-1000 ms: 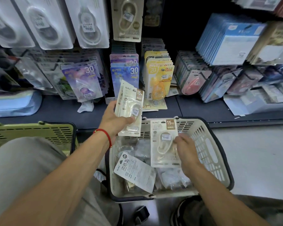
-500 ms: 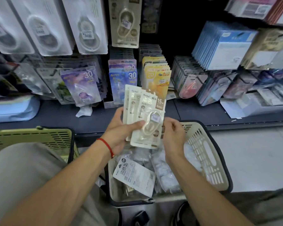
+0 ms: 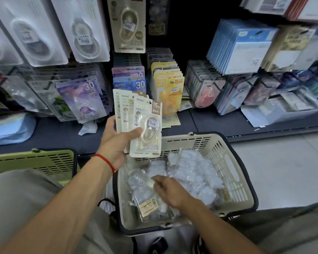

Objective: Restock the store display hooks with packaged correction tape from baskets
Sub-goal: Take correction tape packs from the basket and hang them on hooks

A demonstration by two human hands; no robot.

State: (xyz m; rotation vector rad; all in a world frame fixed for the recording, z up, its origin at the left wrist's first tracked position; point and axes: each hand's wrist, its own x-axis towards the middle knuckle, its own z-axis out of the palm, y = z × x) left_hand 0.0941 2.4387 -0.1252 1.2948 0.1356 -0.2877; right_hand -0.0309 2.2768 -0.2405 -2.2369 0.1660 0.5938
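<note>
Above the beige basket, the left hand grips a fanned stack of correction tape packs, thumb across the front. The right hand reaches into the basket, its blurred fingers on loose packets; its grip cannot be told.

The beige basket is heaped with clear-wrapped packs, leaving bare floor only along its right wall. Above it, a fan of packs in the left hand blocks the way to the blue packs and yellow packs. The dark shelf right of them lies open, as does the black gap above
</note>
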